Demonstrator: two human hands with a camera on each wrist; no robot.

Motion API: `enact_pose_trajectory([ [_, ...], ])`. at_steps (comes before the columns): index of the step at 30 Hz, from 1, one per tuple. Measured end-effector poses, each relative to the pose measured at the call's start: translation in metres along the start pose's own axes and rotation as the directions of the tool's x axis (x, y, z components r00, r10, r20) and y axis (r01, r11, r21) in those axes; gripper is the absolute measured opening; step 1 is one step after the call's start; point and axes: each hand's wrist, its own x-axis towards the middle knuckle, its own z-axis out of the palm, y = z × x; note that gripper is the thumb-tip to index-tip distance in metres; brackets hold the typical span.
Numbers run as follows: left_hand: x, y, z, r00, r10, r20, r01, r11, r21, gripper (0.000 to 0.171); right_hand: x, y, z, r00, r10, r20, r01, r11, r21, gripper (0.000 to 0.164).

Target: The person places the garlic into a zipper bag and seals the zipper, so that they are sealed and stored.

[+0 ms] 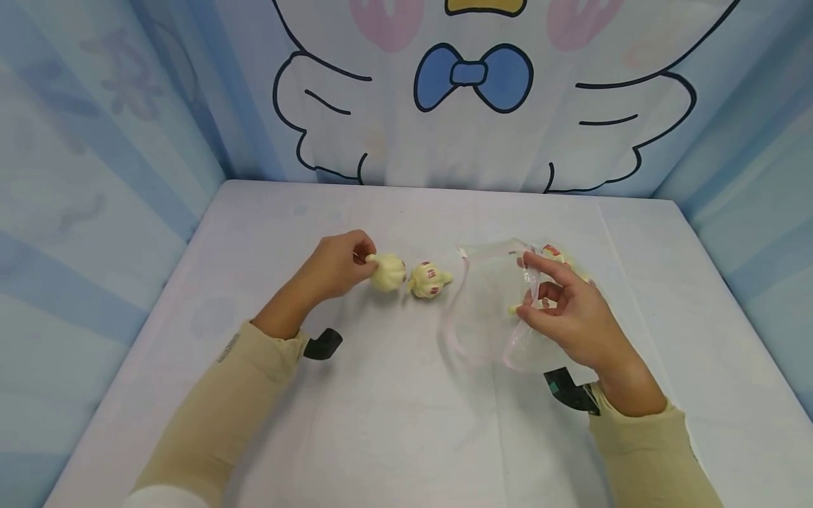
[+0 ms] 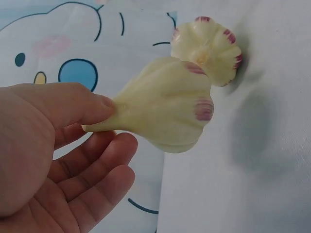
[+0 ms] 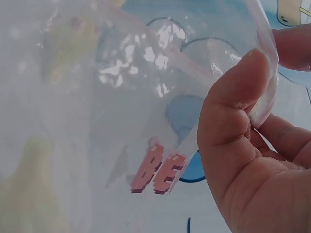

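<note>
Between thumb and fingertips, my left hand (image 1: 336,264) pinches a garlic bulb (image 1: 389,274) by its stem. The left wrist view shows this bulb (image 2: 167,107) pale with purple streaks, its round end pointing away from the palm. A second garlic bulb (image 1: 428,280) lies on the table just to its right. My right hand (image 1: 568,317) grips the edge of a clear plastic bag (image 1: 485,303) with a pinkish rim, spread toward the second bulb. In the right wrist view, blurred pale yellow shapes (image 3: 31,189) show through the bag, beside pink printed letters (image 3: 160,167).
A white cloth covers the table (image 1: 394,423). Behind it hangs a curtain (image 1: 470,141) printed with a cartoon figure and a blue bow. Blue-striped curtains (image 1: 82,212) stand at both sides. Part of a pale yellow item with red marks (image 1: 555,252) shows behind the right hand.
</note>
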Motion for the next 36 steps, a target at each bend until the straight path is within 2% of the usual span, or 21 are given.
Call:
enact_pose_trajectory([
  [4, -0.007, 0.002, -0.004, 1.0, 0.015, -0.017, -0.015, 1.0, 0.01, 0.018, 0.0, 0.0, 0.0, 1.0, 0.0, 0.002, 0.0, 1.0, 0.008, 0.066],
  [10, -0.02, 0.002, -0.008, 0.999, 0.028, -0.021, -0.028, 0.999, -0.029, 0.013, 0.0, 0.0, 0.0, 1.0, 0.0, 0.005, 0.0, 1.0, 0.009, 0.066],
  [14, -0.028, 0.004, -0.01, 0.997, 0.068, -0.022, -0.069, 0.996, -0.05, 0.013, 0.0, 0.0, 0.0, 1.0, 0.008, 0.008, -0.008, 1.0, -0.001, 0.067],
  [18, -0.034, 0.007, -0.011, 0.992, 0.125, -0.027, -0.126, 0.99, -0.056, 0.02, 0.001, 0.0, 0.0, 1.0, 0.017, 0.009, -0.017, 1.0, -0.014, 0.067],
  [29, -0.052, 0.017, -0.009, 0.973, 0.214, -0.088, -0.227, 0.957, -0.179, 0.019, 0.001, 0.0, 0.0, 1.0, 0.023, 0.009, -0.023, 1.0, -0.017, 0.067],
  [36, -0.056, 0.022, -0.003, 0.955, 0.275, -0.108, -0.293, 0.93, -0.223, 0.018, 0.001, -0.001, 0.0, 0.999, 0.034, 0.012, -0.034, 0.999, -0.008, 0.067],
])
